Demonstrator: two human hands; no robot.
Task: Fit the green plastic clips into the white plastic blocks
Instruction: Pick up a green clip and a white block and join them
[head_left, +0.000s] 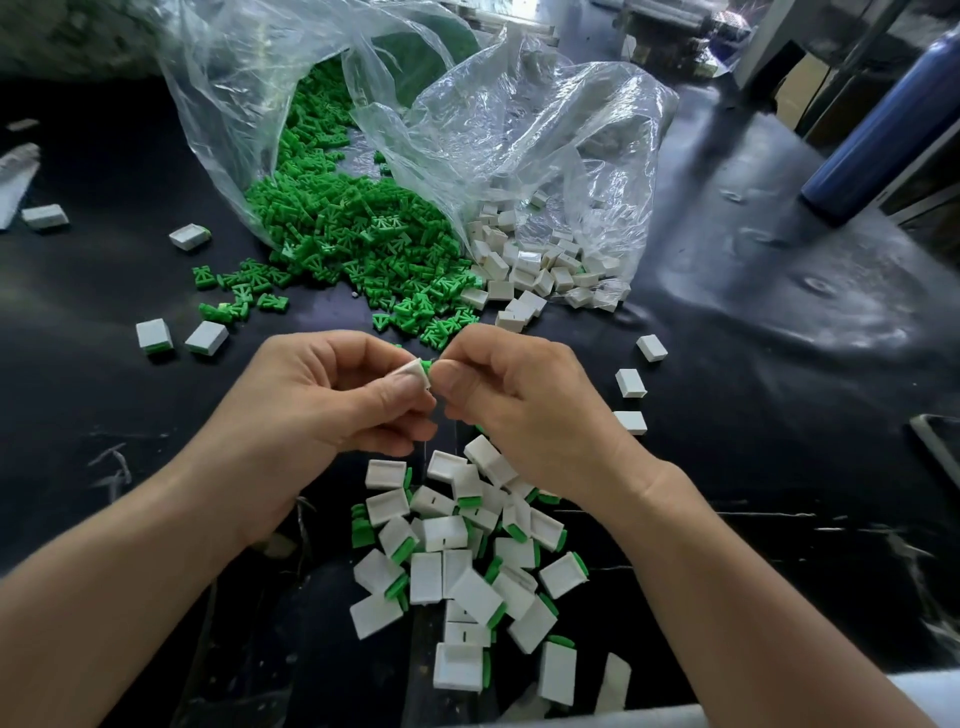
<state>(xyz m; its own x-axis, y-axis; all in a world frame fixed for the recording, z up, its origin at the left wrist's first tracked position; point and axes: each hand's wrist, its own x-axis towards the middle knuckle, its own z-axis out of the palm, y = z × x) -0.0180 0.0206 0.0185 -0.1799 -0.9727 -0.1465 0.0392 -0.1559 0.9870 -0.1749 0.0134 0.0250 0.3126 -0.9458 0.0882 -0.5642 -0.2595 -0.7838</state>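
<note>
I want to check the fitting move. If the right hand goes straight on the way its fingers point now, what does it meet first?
The white block pinched in the left hand, it seems; the right hand holds a green clip at its edge.

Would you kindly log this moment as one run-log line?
left hand: grips white block | right hand: pinches green clip | stage: fitting

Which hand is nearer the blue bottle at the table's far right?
Right. The right hand, pinching the green clip, is left of and closer to the camera than the blue bottle; the left hand, holding the white block, is further left.
</note>
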